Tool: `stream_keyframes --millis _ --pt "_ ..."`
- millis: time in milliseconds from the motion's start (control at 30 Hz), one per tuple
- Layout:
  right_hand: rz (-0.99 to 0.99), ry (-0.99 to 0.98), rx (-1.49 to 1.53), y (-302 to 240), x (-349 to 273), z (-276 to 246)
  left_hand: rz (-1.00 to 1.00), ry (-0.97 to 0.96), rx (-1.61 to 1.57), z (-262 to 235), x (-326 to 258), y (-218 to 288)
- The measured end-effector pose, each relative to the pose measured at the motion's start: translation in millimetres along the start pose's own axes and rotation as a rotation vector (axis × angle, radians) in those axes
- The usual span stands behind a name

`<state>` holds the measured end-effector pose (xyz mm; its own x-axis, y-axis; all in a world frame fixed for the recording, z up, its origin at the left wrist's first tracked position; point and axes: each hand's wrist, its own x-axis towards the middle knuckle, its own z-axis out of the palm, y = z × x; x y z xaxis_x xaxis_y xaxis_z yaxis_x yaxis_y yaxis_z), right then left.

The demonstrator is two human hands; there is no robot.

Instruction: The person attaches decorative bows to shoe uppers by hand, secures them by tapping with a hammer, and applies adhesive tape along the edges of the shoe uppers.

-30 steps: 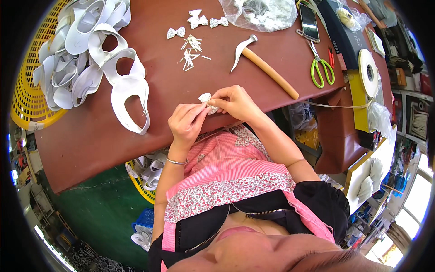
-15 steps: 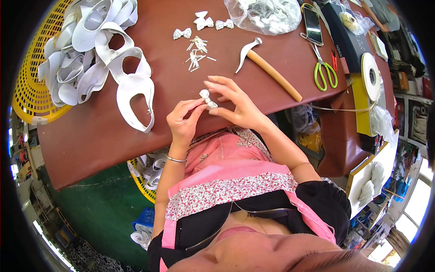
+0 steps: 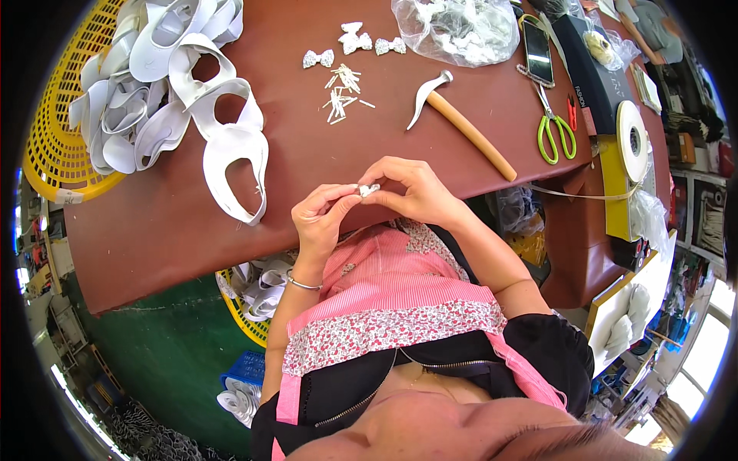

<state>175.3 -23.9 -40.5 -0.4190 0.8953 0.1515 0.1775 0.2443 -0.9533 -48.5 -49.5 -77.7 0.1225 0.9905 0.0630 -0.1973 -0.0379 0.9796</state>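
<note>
Pink cloth of your apron (image 3: 400,296) fills the near field, above the table edge where both of your hands meet. Your left hand (image 3: 323,219) is curled, its thumb and forefinger pinched narrow on a small white bow (image 3: 369,189). Your right hand (image 3: 411,192) arches over the same bow from the other side, fingertips closed on it, so the bow sits between the two hands, just above the near edge of the brown table (image 3: 192,230). A thin bangle (image 3: 301,283) circles your left wrist.

Left of your hands, a white shoe upper (image 3: 234,165) lies flat on the table, apart from your left hand. Behind it, more white uppers (image 3: 146,84) are heaped, spilling out of a yellow basket (image 3: 54,165) at the far left corner.

Beyond your right hand, a hammer (image 3: 461,123) lies aslant, its wooden handle pointing toward you and its metal head away. Farther off, a scatter of small pale pins (image 3: 342,96) lies near the middle of the table, with three finished bows (image 3: 352,46) just past them. A clear bag (image 3: 461,27) of white pieces rests at the far edge.

To the right, green-handled scissors (image 3: 555,131) lie beside a phone (image 3: 536,50), and a roll of white tape (image 3: 632,138) stands on edge at the table's end.
</note>
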Motion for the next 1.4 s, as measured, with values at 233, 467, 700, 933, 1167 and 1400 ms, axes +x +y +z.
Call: stream_keyframes --millis 233,467,700,933,1167,1400 --pt "-0.031 0.005 -0.064 -6 -1 -1 0.004 0.014 0.067 5 -2 -1" --pt "-0.050 0.052 -0.051 -5 -6 2 -0.030 0.074 -0.014 14 -5 -2" --pt "-0.117 0.079 -0.035 -1 -8 6 -0.232 0.072 -0.137 11 -7 0" --pt "-0.071 0.064 -0.001 -6 -8 7 -0.305 0.052 -0.220 7 -6 7" --pt "0.037 0.096 0.089 0 -22 -1 0.401 0.402 0.941 -69 38 83" --pt "0.185 0.150 0.199 13 -31 8 -0.042 0.269 0.892 -158 54 75"
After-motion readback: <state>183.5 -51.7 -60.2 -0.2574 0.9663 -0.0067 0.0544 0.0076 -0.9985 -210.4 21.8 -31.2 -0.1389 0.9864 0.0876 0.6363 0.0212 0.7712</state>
